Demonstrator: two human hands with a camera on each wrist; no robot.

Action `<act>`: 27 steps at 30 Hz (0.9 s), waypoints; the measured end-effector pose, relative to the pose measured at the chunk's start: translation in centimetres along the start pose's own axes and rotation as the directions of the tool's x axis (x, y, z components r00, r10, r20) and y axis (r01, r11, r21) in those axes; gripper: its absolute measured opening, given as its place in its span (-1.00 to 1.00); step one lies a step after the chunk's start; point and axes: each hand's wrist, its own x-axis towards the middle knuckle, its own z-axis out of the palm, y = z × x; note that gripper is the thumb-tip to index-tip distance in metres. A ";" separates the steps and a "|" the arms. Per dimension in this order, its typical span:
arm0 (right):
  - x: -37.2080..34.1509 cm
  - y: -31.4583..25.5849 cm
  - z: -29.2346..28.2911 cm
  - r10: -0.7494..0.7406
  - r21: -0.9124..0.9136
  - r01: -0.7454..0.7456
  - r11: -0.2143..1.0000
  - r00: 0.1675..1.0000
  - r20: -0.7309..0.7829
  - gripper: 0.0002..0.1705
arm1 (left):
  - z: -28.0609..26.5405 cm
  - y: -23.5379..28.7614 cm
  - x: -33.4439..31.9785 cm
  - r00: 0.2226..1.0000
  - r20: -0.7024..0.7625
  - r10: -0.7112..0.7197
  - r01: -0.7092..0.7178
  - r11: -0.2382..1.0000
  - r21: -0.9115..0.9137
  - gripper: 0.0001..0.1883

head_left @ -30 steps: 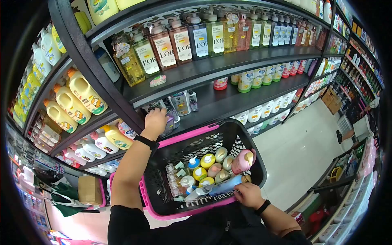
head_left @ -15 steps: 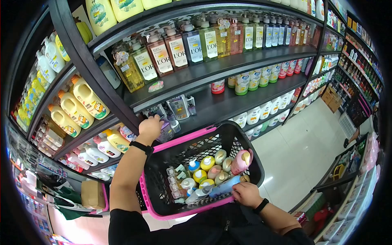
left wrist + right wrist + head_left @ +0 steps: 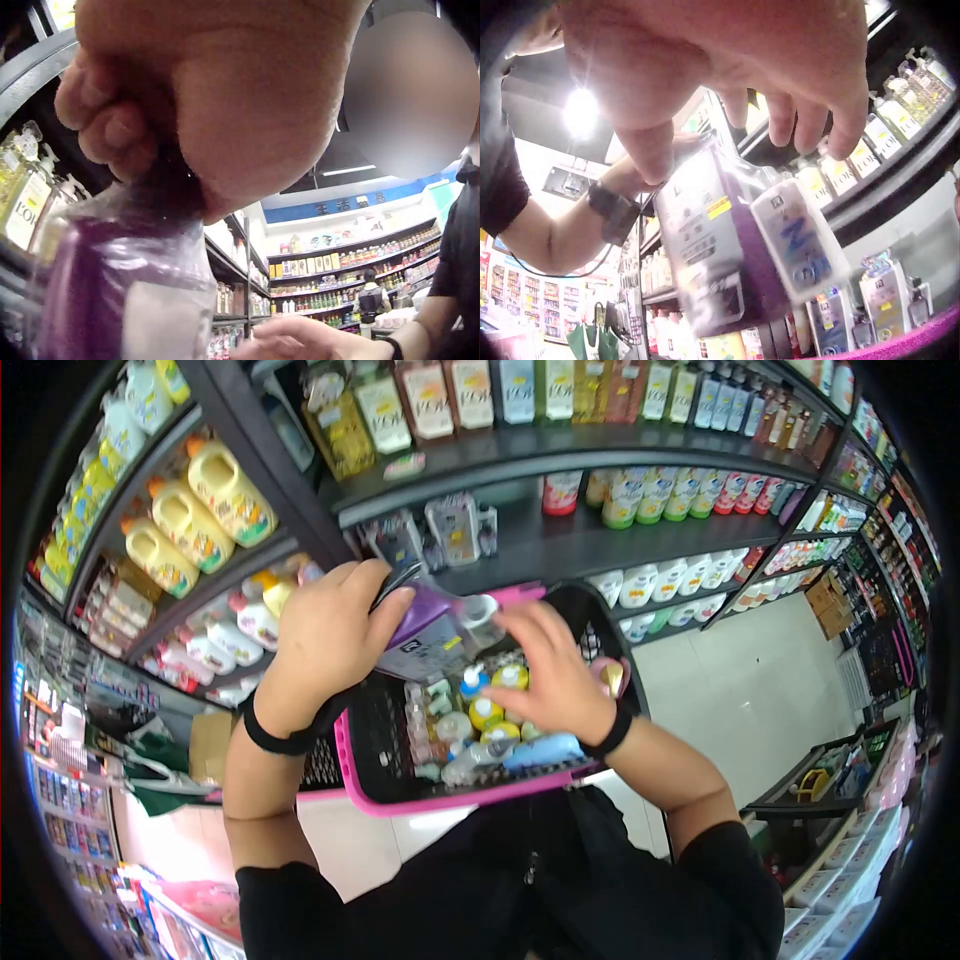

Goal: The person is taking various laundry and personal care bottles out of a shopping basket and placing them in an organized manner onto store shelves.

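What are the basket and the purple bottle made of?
The basket looks like hard, smooth plastic: pink rim, lattice sides. The purple bottle is probably glossy plastic too: light gleams on it, though its clear wrap may cause that.

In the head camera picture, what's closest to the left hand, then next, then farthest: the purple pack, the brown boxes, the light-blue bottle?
1. Purple pack: in the left hand.
2. Light-blue bottle: in the basket.
3. Brown boxes: far right, on the floor.
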 end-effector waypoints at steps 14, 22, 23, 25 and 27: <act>0.6 2.4 6.8 0.148 0.193 -0.310 0.931 0.802 0.578 -0.39 | 6.7 1.3 -8.5 0.962 0.254 -0.103 0.198 0.902 -0.384 -0.52; -1.6 5.8 10.8 0.407 0.224 -0.604 0.765 0.723 0.559 -0.33 | 18.8 -1.3 -14.7 0.892 0.338 -0.299 0.451 0.564 -0.691 -0.10; -2.0 6.2 11.1 0.412 0.217 -0.618 0.756 0.707 0.575 -0.31 | 19.9 -1.2 -15.2 0.870 0.380 -0.314 0.493 0.570 -0.658 -0.14; -4.1 9.2 13.4 0.397 0.173 -0.582 0.794 0.713 0.578 -0.26 | 21.0 -0.7 -15.5 0.821 0.457 -0.342 0.567 0.579 -0.586 -0.22; -5.2 10.6 14.4 0.330 0.208 -0.514 0.832 0.761 0.558 -0.22 | 22.6 -0.3 -15.9 0.818 0.465 -0.339 0.567 0.614 -0.549 -0.28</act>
